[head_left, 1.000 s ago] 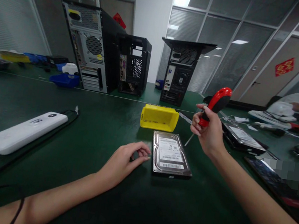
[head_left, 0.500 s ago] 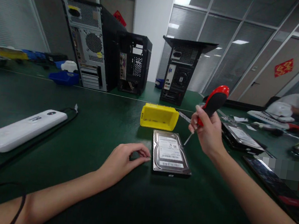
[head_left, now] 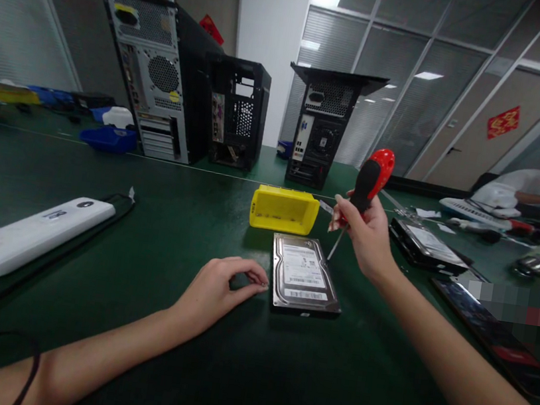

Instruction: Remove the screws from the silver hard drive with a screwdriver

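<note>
A silver hard drive (head_left: 301,274) lies label up on the green table (head_left: 172,215). At its left edge my left hand (head_left: 225,290) rests with thumb and index finger pinched together; what they hold, if anything, is too small to make out. My right hand (head_left: 363,232) grips a red and black screwdriver (head_left: 374,177), its shaft slanting down with the tip near the drive's upper right edge. Whether the tip touches the drive I cannot tell. Just behind the drive sits a yellow bin (head_left: 283,211) with small bits inside.
A white power strip (head_left: 29,236) and black cable lie at left. Computer cases (head_left: 161,80) stand at the back. On the right are another hard drive (head_left: 427,245) and a phone-like dark panel (head_left: 487,334). A person (head_left: 529,182) sits at the far right.
The screwdriver in my right hand has become more upright, with its handle moved left. My left hand keeps its pinch beside the drive. The whole view has shifted slightly.
</note>
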`<state>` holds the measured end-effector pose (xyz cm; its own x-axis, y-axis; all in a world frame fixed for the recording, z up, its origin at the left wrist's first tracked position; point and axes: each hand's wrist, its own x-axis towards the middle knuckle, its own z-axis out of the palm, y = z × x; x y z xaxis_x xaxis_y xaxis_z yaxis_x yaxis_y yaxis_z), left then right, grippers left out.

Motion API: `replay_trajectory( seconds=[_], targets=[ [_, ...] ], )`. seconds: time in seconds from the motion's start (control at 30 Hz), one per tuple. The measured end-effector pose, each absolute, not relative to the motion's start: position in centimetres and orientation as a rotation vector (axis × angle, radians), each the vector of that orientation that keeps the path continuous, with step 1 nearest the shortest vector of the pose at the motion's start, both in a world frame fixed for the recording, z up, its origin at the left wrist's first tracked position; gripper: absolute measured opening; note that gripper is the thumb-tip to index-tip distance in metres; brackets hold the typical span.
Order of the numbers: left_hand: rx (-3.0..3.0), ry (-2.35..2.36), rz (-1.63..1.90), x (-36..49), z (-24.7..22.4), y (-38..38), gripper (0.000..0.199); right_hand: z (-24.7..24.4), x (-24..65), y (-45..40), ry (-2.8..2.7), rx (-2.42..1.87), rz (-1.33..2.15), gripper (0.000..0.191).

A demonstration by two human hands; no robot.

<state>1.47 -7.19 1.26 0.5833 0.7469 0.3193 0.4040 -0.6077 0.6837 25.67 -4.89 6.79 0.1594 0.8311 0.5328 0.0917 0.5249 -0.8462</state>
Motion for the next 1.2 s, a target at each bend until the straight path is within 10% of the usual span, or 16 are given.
replay_trajectory(
  seconds=[1.2],
  targets=[
    [2.272,0.979,0.751,1.4,1.5,-7.2,0.015,7.0,28.7,-6.0,-1.24,-1.117,0.68,0.043]
  ],
)
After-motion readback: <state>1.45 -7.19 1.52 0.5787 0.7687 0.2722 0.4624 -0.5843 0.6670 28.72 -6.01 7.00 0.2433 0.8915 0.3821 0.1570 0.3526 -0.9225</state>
